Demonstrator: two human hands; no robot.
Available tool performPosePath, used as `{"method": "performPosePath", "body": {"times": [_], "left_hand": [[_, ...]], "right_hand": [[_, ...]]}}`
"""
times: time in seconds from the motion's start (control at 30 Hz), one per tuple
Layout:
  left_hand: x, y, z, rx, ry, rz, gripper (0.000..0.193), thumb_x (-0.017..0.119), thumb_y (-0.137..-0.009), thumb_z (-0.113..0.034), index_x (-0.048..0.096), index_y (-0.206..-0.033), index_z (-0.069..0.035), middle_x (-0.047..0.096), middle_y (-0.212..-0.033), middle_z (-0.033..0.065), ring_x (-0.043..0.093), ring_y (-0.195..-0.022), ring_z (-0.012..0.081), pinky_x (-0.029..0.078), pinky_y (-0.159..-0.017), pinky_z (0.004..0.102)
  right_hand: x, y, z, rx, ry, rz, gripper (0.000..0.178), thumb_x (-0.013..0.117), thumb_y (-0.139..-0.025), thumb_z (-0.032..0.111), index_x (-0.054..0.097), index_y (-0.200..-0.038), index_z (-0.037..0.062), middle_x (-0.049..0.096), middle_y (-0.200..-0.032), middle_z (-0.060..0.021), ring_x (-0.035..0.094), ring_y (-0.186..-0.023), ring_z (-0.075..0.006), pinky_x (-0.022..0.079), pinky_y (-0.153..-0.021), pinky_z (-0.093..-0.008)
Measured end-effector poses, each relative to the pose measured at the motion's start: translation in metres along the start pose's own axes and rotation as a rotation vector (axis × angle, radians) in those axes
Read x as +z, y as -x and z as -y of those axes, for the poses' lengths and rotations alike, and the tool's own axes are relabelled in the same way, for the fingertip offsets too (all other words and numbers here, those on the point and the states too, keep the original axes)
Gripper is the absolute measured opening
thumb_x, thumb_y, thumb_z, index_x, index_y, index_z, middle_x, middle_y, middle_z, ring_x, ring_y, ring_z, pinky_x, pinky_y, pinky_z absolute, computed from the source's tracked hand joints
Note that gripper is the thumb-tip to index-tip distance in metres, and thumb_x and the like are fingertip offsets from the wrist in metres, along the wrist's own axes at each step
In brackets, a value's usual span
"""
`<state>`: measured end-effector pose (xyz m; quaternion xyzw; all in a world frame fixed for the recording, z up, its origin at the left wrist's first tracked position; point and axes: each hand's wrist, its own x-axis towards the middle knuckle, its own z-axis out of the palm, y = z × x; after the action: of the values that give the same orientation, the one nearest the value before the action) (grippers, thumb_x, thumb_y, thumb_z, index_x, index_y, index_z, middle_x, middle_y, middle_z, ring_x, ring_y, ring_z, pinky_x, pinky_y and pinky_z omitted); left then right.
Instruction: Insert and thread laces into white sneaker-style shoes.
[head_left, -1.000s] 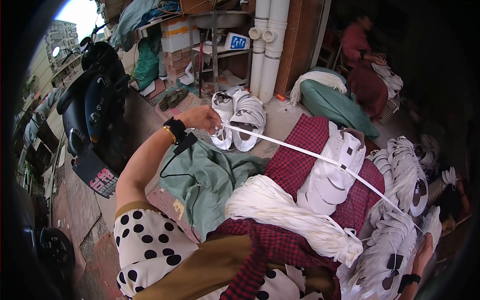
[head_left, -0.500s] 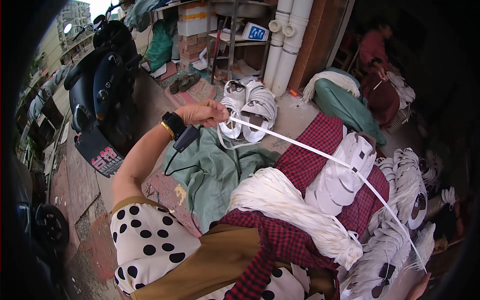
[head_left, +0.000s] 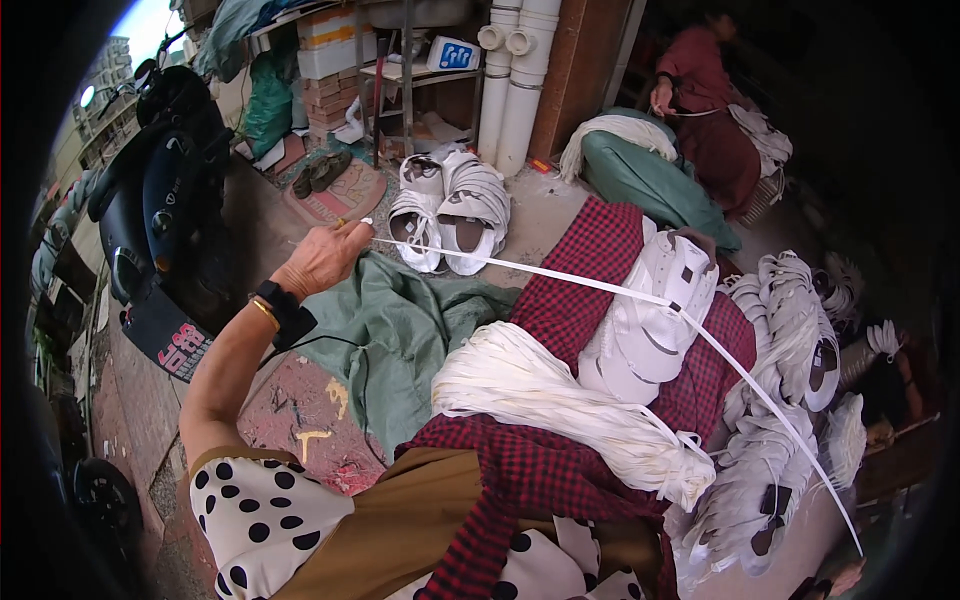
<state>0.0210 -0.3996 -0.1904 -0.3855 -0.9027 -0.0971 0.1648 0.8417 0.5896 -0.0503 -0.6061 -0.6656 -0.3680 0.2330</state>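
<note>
My left hand point(head_left: 325, 258), with a black band and a gold bangle at the wrist, is closed on one end of a flat white shoelace point(head_left: 560, 272). The lace runs taut to the white sneaker point(head_left: 640, 335) lying across my lap on red-and-black checked cloth. From a dark spot at the shoe's upper, it continues down to the right edge. There my right hand point(head_left: 847, 577) shows only in part, dim, closed at the lace's other end. A thick bundle of white laces point(head_left: 570, 400) lies on my lap beside the sneaker.
Stacked white sneakers point(head_left: 455, 215) stand ahead; more shoes point(head_left: 760, 490) pile at my right. Green sheeting point(head_left: 390, 330) covers the ground. A dark scooter point(head_left: 165, 190) is at left, white pipes point(head_left: 520, 90) behind. Another person point(head_left: 700, 80) sits at back right by a green sack point(head_left: 640, 175).
My left hand has moved left and slightly nearer, and the loose lace tail beneath it no longer shows. The view has shifted right. The other person's hand has risen.
</note>
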Motion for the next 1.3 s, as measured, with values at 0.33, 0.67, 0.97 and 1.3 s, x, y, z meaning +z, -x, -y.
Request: {"method": "performPosePath", "body": {"times": [0.33,0.67,0.97,1.3], "left_hand": [[-0.060,-0.019,0.023,-0.250,-0.348,-0.376,0.014,0.053,-0.094,-0.001,0.055,-0.107,-0.001,0.054,-0.104,0.0216,0.057,-0.095,0.0423,0.049,-0.079,0.0472],[-0.053,-0.128,-0.086,-0.231,0.154,-0.742,0.035,0.048,-0.089,0.008,0.069,-0.114,-0.006,0.050,-0.093,0.0120,0.054,-0.085,0.0248,0.046,-0.075,0.0326],[0.008,-0.244,-0.270,0.260,0.955,-0.259,0.034,0.054,-0.087,0.009,0.074,-0.110,-0.005,0.055,-0.093,0.0071,0.055,-0.086,0.0170,0.045,-0.076,0.0263],[0.042,-0.237,-0.288,0.169,1.366,-0.046,0.019,0.064,-0.088,0.011,0.074,-0.102,0.001,0.061,-0.100,0.0040,0.064,-0.084,0.0079,0.053,-0.072,0.0189]], "right_hand": [[-0.008,0.060,0.150,0.431,-0.912,-0.252,0.037,0.059,-0.099,0.036,0.070,-0.125,0.0124,0.073,-0.115,-0.0078,0.070,-0.097,-0.0232,0.054,-0.084,-0.0351],[-0.255,0.100,0.490,0.002,-2.112,0.295,0.025,0.071,-0.094,0.016,0.069,-0.111,-0.0014,0.073,-0.100,-0.0076,0.068,-0.087,-0.0116,0.046,-0.074,-0.0215],[-0.356,0.209,0.635,-0.553,-2.212,0.983,0.012,0.071,-0.091,0.007,0.062,-0.094,-0.0010,0.067,-0.085,-0.0032,0.063,-0.079,-0.0071,0.052,-0.071,-0.0240],[-0.354,0.202,0.624,-0.681,-2.068,1.163,0.013,0.073,-0.087,0.007,0.063,-0.092,0.0016,0.063,-0.082,0.0015,0.058,-0.073,-0.0029,0.047,-0.064,-0.0198]]}}
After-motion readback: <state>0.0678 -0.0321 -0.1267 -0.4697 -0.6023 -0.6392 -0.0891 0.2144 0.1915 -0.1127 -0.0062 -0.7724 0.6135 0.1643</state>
